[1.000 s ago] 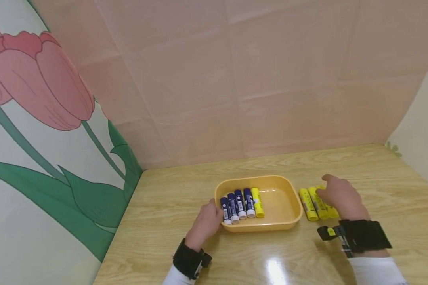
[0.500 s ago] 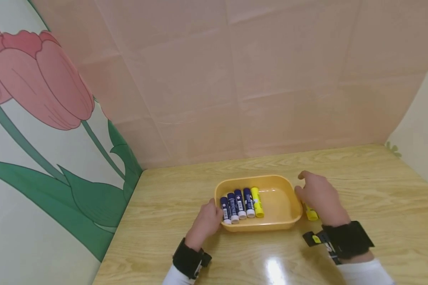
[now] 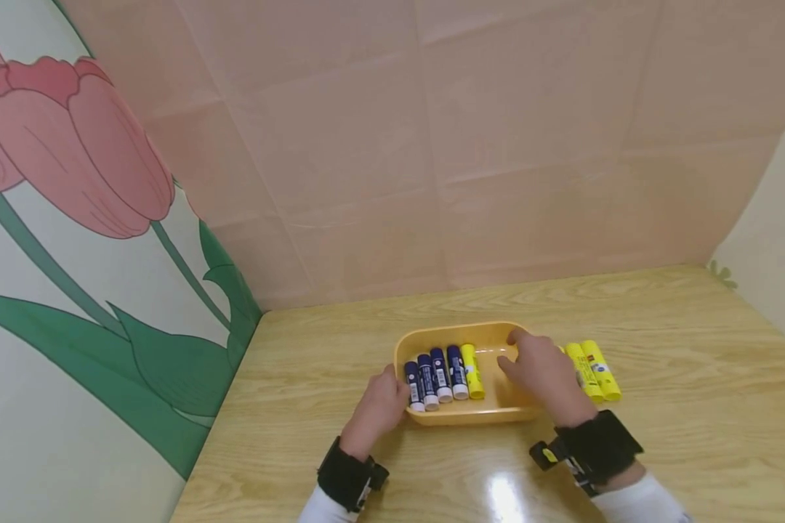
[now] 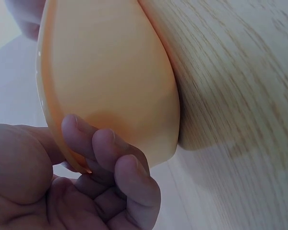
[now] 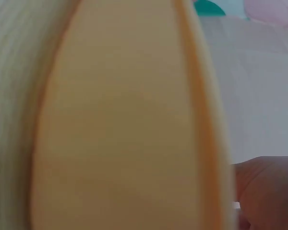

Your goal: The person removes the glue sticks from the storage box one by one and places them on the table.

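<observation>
- Tray [image 3: 474,416], head view: on the table [image 3: 458,472], with 4 blue glue sticks [image 3: 440,375] and 1 yellow glue stick [image 3: 472,372] inside; bare floor between that stick and the right hand [image 3: 541,370].
- Right of the tray: 2 loose yellow sticks [image 3: 600,370], 1 more mostly hidden.
- Left wrist view: left hand [image 4: 72,196] pinches the rim.
- Right wrist view: right hand beyond the tray's edge; cannot tell its grip.
</observation>
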Demonstrator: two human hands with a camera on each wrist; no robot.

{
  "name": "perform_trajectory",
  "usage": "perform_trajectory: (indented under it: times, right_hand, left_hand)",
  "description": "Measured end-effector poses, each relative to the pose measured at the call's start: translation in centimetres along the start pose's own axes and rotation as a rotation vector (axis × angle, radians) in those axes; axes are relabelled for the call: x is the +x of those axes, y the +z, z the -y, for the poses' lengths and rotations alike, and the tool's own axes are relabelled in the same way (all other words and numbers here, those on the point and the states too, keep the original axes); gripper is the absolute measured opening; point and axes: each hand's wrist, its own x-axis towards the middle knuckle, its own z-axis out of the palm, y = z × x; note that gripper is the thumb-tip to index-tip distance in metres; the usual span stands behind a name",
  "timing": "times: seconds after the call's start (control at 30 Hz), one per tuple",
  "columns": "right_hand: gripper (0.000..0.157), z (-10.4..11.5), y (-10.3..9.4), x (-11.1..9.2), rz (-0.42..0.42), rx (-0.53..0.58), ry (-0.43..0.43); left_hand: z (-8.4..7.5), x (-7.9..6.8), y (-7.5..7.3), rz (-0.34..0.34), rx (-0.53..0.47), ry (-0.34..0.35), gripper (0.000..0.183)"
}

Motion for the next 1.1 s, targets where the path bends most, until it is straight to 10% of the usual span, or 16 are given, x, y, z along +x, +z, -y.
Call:
perform_trajectory:
  times: [1.1]
  right_hand:
    - [0.037,2.4,4.4,1.6,0.022,-0.069,-0.038]
  left_hand:
    - [0.6,0.5,0.3,-0.009,0.016,0.063,0.028]
